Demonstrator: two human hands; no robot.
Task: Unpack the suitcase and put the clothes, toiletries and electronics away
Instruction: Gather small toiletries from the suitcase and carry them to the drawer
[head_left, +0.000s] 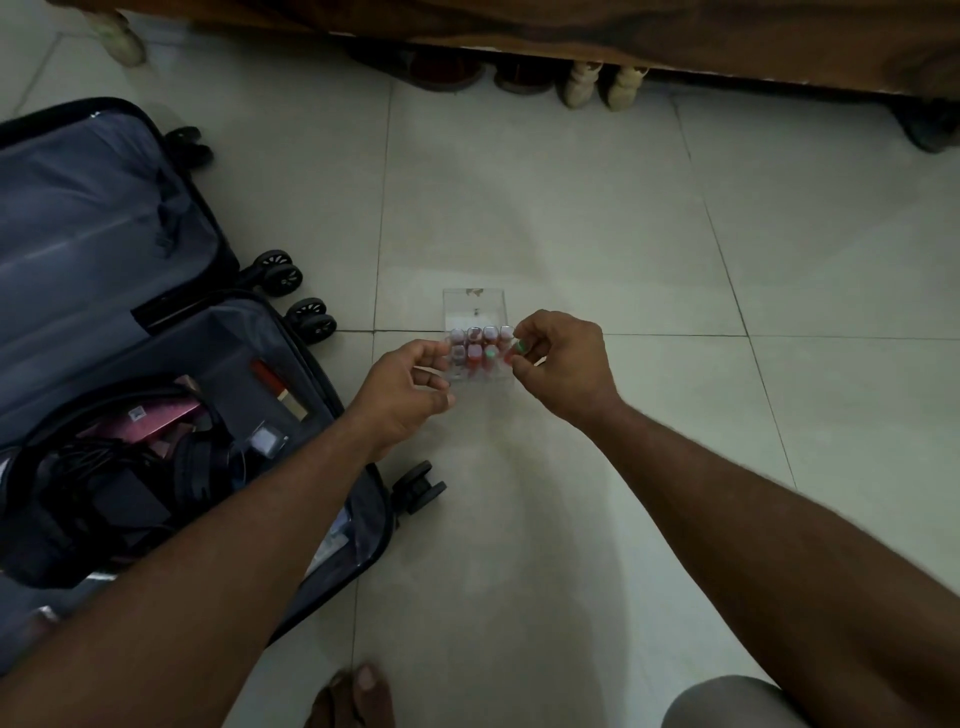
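A clear plastic organiser box (475, 306) stands on the tiled floor, holding several small bottles (474, 347) with red contents and pale caps. My left hand (402, 395) grips the box's left near side. My right hand (558, 364) pinches a small bottle (514, 349) with a green spot at the box's right side. The open dark suitcase (171, 332) lies at the left, its lower half holding black headphones (197, 467), tangled black cables (88, 462), a pink box (156, 421) and a small clear jar (267, 441).
Several pairs of shoes (602, 85) sit under a wooden bed frame (571, 31) at the top. The suitcase wheels (280, 275) stick out toward the box. My toes (358, 696) and a knee (727, 704) show at the bottom edge.
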